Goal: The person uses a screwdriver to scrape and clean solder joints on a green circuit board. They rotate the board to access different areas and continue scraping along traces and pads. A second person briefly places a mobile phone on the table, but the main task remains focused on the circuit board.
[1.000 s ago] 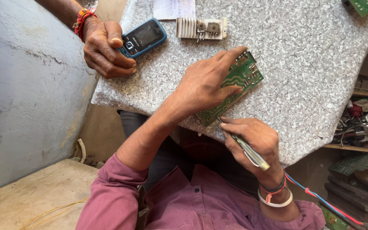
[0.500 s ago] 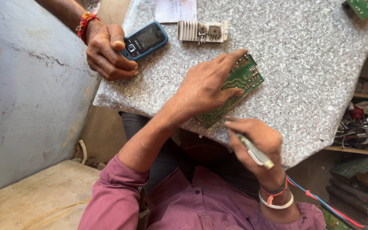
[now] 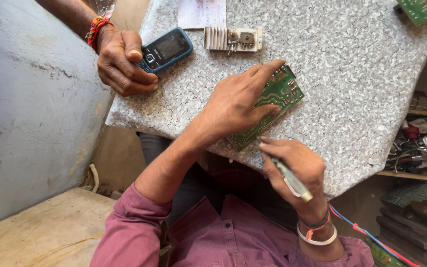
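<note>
Three hands in view: the wearer's left hand at centre, right hand at lower centre, and one other person's hand at upper left. Two green boards: one board at centre, a second board at the upper right corner. One phone, upper left. One heatsink, top centre. One paper, top edge. One tool, lower centre. One table.

left hand pressing circuit board | right hand gripping pen-like tool
</note>
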{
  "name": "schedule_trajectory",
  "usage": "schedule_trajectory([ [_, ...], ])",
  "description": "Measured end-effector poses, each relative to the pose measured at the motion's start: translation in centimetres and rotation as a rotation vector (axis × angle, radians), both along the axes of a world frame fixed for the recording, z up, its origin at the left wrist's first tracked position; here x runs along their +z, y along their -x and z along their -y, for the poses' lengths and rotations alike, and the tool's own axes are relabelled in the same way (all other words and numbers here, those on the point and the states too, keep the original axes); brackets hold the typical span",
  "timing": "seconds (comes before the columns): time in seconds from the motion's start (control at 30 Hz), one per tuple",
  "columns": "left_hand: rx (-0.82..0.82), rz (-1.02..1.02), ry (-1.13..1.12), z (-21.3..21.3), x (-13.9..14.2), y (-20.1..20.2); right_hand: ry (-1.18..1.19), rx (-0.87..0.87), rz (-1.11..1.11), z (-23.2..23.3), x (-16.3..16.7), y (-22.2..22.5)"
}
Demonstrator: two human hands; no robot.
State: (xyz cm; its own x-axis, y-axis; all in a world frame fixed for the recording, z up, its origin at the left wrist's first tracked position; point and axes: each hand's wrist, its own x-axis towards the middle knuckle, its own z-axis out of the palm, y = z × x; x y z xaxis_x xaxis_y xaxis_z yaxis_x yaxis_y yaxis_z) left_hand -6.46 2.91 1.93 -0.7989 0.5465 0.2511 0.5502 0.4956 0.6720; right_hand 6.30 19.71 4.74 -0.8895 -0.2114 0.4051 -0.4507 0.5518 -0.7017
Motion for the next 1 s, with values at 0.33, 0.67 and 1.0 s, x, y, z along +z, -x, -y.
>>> schedule_trajectory([
  [0.33,0.002,-0.035,-0.010,0.02,0.05,-0.12,0.005,0.030,0.019,0.07,0.08,-0.13],
  [0.67,0.008,-0.023,0.011,-0.14,-0.14,-0.06,-0.029,0.001,-0.018,0.09,0.07,-0.16],
  [1.0,0.013,-0.061,-0.029,0.33,-0.18,-0.30,-0.008,0.005,0.001,0.14,-0.25,-0.05],
])
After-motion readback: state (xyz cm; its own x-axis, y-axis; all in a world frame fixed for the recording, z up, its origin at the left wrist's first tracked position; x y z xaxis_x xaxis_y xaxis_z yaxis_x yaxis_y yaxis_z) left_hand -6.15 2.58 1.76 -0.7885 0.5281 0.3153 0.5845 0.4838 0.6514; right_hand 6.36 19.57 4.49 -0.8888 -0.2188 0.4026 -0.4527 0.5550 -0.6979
